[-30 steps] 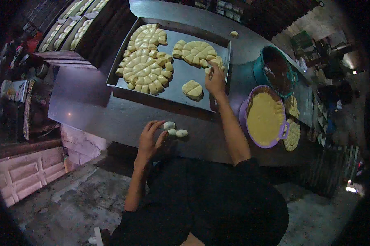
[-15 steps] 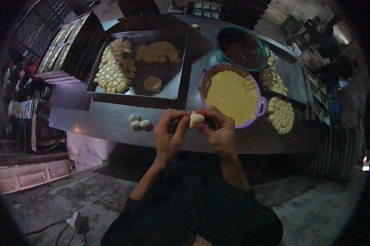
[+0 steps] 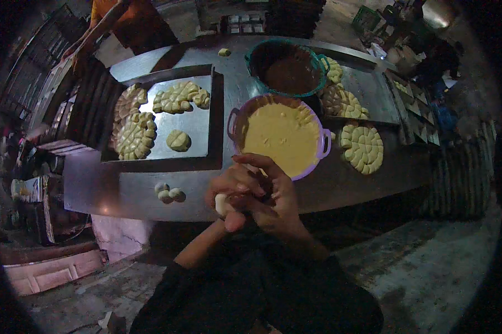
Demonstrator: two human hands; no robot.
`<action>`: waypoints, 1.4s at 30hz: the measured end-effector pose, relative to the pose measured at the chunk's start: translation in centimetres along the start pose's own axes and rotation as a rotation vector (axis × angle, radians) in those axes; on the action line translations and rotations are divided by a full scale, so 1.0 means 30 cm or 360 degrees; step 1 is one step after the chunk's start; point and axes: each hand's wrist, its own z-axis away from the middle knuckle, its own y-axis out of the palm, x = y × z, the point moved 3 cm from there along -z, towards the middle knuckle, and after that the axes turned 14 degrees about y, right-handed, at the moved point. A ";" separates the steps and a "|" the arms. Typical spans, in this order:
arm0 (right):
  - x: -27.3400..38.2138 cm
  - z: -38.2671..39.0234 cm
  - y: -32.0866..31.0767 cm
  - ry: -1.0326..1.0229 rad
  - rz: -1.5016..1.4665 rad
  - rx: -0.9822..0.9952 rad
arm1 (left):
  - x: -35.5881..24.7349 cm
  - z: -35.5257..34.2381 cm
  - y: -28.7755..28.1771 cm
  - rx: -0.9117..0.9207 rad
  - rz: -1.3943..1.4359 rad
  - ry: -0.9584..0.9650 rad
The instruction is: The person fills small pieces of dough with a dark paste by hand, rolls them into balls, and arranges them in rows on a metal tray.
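My left hand (image 3: 228, 186) and my right hand (image 3: 281, 209) are pressed together over the table's near edge. A small piece of pale dough (image 3: 222, 205) shows at the left, closed in between them; fingers cover most of it. My right fingers overlap the left ones. Just beyond my hands stands a lilac basin (image 3: 233, 125) of thick yellow filling (image 3: 281, 136). Several small dough balls (image 3: 164, 192) lie on the table to the left of my hands.
Left on the metal table (image 3: 134, 186), a tray (image 3: 203, 147) holds clustered dough pieces (image 3: 134, 136). A teal basin (image 3: 287, 92) with dark brown contents stands behind the lilac one. Another dough cluster (image 3: 362, 147) lies right. Across the table, a person in orange (image 3: 134, 25) reaches toward stacked trays (image 3: 89, 106).
My hands have come together over the dough, which fingertips held in plain sight before. The view has shifted, and the person in orange has come into it at upper left.
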 end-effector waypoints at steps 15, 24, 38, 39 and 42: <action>-0.012 -1.028 -0.663 0.0026 0.2156 -0.0765 | 0.172 0.124 -0.533 -0.0132 -0.0465 -0.2132; -0.117 -1.072 -0.742 0.0423 0.1701 -0.0864 | 0.210 -0.022 -0.671 -0.1411 0.0096 -0.2518; -0.052 -0.602 -0.105 0.0141 -0.0175 -0.0388 | 0.226 -0.140 -0.425 -0.1100 0.0272 -0.2440; -0.058 -0.570 -0.112 0.0065 -0.0124 -0.0408 | 0.208 -0.132 -0.407 -0.1082 0.0282 -0.2392; -0.088 -0.463 -0.191 0.0033 -0.0008 -0.0153 | 0.150 -0.136 -0.337 -0.1383 0.0197 -0.2304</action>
